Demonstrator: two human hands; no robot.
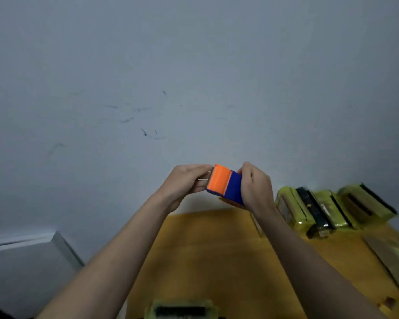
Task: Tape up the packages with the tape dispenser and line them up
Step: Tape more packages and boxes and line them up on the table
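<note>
I am holding the tape dispenser [225, 184] up above the counter [207, 249], right hand [255, 187] grasping its body, left hand [187, 180] pinching the tape end, probably readying it for the near package [182, 310].

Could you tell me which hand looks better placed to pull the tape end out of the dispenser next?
Probably the left hand: its fingers are at the orange end of the tape dispenser, while the right hand grips its blue body.

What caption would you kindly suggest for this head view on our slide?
Both hands, left and right, hold an orange-and-blue tape dispenser above the table, packages lined up at right.
</note>
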